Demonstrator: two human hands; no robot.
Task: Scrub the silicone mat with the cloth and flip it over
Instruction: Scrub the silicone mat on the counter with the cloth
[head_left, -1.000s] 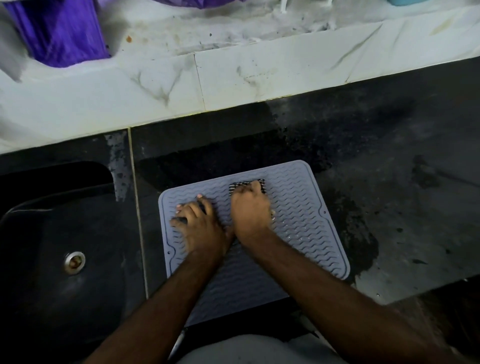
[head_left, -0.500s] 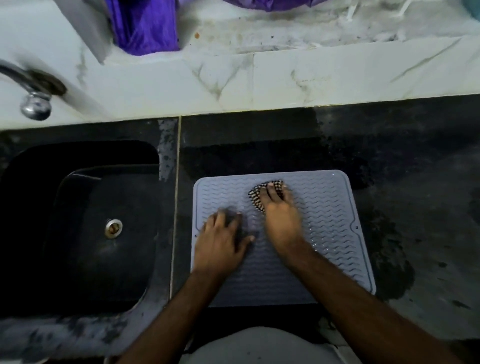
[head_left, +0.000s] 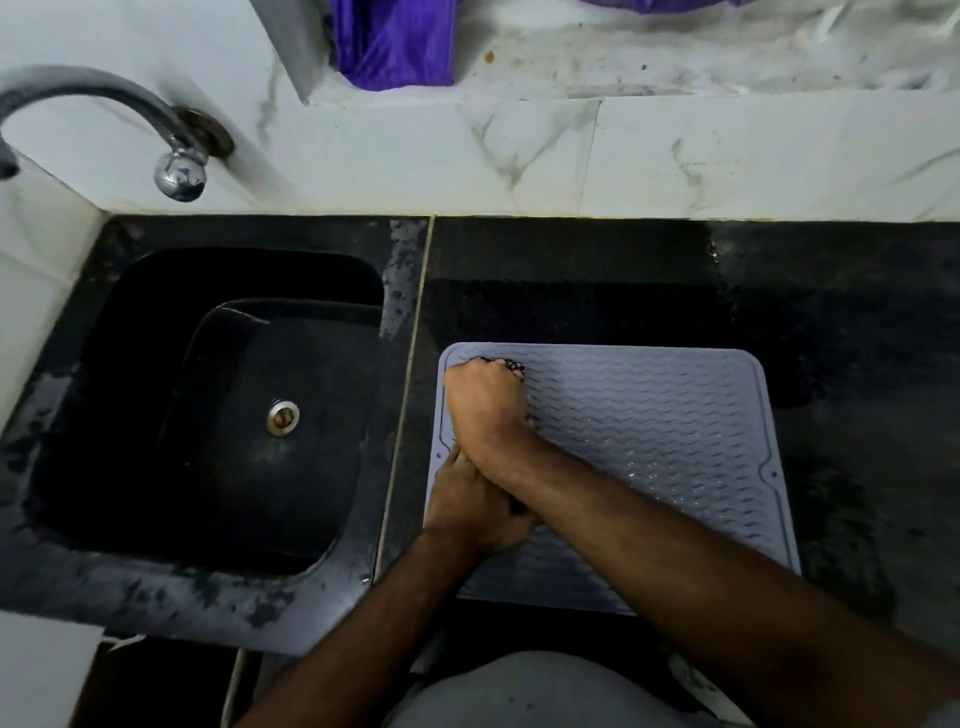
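A grey silicone mat (head_left: 660, 441) with wavy ridges lies flat on the black counter, just right of the sink. My right hand (head_left: 485, 408) is at the mat's far left corner, fingers closed over a black-and-white checked cloth (head_left: 511, 365), of which only a bit shows past my fingertips. My left hand (head_left: 467, 506) rests flat on the mat's left edge, nearer to me, partly hidden under my right wrist. It holds nothing.
A black sink (head_left: 228, 410) with a metal drain (head_left: 283, 418) is at the left, a chrome tap (head_left: 179, 169) above it. White marble tiles (head_left: 519, 156) back the wet black counter (head_left: 857, 322). Purple fabric (head_left: 395, 41) hangs on the ledge.
My right hand has carried the cloth from the mat's far middle to its far left corner, crossing over my left hand. The view has shifted so the sink and tap show.
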